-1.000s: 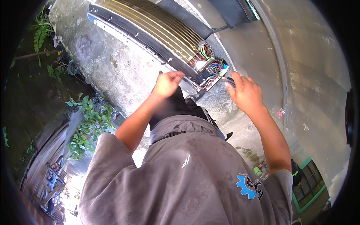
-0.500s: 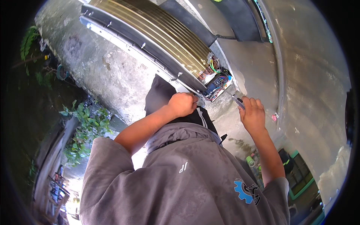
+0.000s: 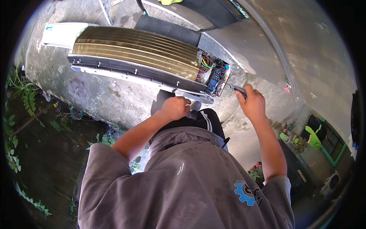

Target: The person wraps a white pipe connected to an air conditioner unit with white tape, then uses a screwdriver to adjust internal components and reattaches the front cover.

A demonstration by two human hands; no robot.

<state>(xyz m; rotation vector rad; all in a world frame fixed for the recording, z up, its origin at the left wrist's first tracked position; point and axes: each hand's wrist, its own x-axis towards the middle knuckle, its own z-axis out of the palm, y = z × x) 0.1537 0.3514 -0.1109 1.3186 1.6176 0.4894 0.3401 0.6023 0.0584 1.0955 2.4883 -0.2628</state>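
Observation:
An opened air-conditioner indoor unit [image 3: 137, 53] with gold fins lies on the concrete ahead of me. At its right end sits a blue circuit board [image 3: 215, 82] among coloured wires [image 3: 207, 62]. My right hand [image 3: 253, 103] is closed round the dark handle of a screwdriver [image 3: 240, 90]; its thin shaft points left to the board's right edge, and whether the tip touches is too small to tell. My left hand [image 3: 175, 108] is closed above my dark-clad knee, near the unit's front edge. Its curled fingers hide whatever they may hold.
A white panel [image 3: 63, 33] lies beyond the unit's left end. Behind the unit is a dark flat pad [image 3: 167, 30]. A grey wall [image 3: 305, 57] rises on the right, and green plants [image 3: 28, 99] grow past the concrete's left edge. Garden things, including a bright green chair [image 3: 313, 137], stand at lower right.
My view has turned, so the unit lies more level and its left end and the white panel now show. The screwdriver stays in my right hand, its shaft now at the board's outer edge.

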